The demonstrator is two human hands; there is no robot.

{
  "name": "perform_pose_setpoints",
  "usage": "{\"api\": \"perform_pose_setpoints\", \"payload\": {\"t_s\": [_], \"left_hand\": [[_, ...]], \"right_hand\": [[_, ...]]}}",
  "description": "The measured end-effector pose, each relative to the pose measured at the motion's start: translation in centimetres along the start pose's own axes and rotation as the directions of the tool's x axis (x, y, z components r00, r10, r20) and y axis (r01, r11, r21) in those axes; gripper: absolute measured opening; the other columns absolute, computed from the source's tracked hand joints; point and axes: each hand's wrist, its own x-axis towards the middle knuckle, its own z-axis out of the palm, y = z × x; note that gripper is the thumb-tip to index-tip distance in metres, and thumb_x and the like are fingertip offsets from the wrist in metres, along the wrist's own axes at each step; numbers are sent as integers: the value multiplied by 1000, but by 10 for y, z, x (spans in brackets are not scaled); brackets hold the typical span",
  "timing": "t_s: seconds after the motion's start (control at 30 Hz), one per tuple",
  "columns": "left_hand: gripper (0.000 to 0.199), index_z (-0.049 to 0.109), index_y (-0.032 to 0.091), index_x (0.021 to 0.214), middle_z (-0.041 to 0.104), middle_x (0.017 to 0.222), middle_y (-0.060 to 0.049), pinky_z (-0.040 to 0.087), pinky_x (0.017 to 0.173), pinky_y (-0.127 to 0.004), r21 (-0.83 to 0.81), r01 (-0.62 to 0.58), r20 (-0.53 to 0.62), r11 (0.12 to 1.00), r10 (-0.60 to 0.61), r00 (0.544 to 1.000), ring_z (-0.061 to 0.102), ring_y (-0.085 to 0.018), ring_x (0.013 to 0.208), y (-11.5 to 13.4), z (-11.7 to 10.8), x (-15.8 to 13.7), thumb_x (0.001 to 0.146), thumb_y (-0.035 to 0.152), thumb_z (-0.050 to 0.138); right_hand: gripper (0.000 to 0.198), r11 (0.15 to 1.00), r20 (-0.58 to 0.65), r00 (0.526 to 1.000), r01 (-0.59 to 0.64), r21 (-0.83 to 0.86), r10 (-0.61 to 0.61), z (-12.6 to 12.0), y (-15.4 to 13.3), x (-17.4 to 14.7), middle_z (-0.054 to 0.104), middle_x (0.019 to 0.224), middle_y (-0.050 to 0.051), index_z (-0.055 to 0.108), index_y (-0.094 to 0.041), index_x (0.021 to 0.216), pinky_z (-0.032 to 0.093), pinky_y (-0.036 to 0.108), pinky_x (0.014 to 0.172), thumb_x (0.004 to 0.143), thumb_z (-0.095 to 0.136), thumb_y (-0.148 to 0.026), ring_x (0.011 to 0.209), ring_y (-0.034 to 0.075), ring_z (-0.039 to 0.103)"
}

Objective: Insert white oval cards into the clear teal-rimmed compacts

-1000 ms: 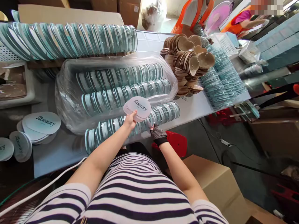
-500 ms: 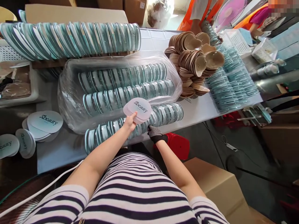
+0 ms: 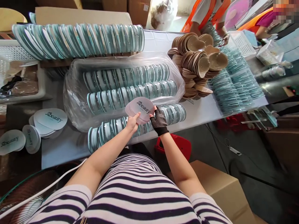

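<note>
- My left grip (image 3: 132, 124), bare, is closed on a stack of white rounded cards (image 3: 143, 109), thumb on the printed face near its lower left edge.
- My right grip (image 3: 159, 121), in a black fingerless mesh glove, is closed on the right edge of that same stack.
- The stack is above the near edge of the counter (image 3: 67, 152), in front of a front row of clear plastic shells (image 3: 175, 112) and hiding its middle.
- Behind that row, a clear plastic bag (image 3: 74, 105) surrounds two more rows of shells.
- A pile of similar white cards (image 3: 50, 120) sits at the counter's left edge.
- Toward the counter's right end, brown heart-shaped pieces (image 3: 197, 59) stand heaped beside stacks of teal-tinted clear pieces (image 3: 235, 87).
</note>
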Motion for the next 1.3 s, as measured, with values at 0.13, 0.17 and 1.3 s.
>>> {"api": "perform_pose_setpoints", "payload": {"t_s": [0.13,0.17,1.3], "left_hand": [[30,70,15,98,77,92,-7,53,97,-38,19,-36,-10,999,36,999,72,-22,94,1,-10,-8,70,6,76],[31,70,15,98,77,92,-6,54,96,-38,16,-27,11,999,27,1000,72,-21,93,3,-12,-10,70,5,76],[40,66,20,118,75,110,-7,53,98,-43,-83,61,-77,995,-68,995,70,-20,103,33,-27,4,82,3,65]], "right_hand": [[44,999,42,999,32,34,-33,22,-19,-17,65,120,15,58,-16,128,52,41,94,91,44,-35,110,26,61],[42,996,65,997,-38,76,33,25,-20,-20,69,108,13,60,-16,125,55,38,85,92,42,-35,97,24,65],[31,844,419,837,-91,-529,353,41,-24,-84,73,100,10,58,-23,117,44,27,68,101,34,-33,92,23,70]]}}
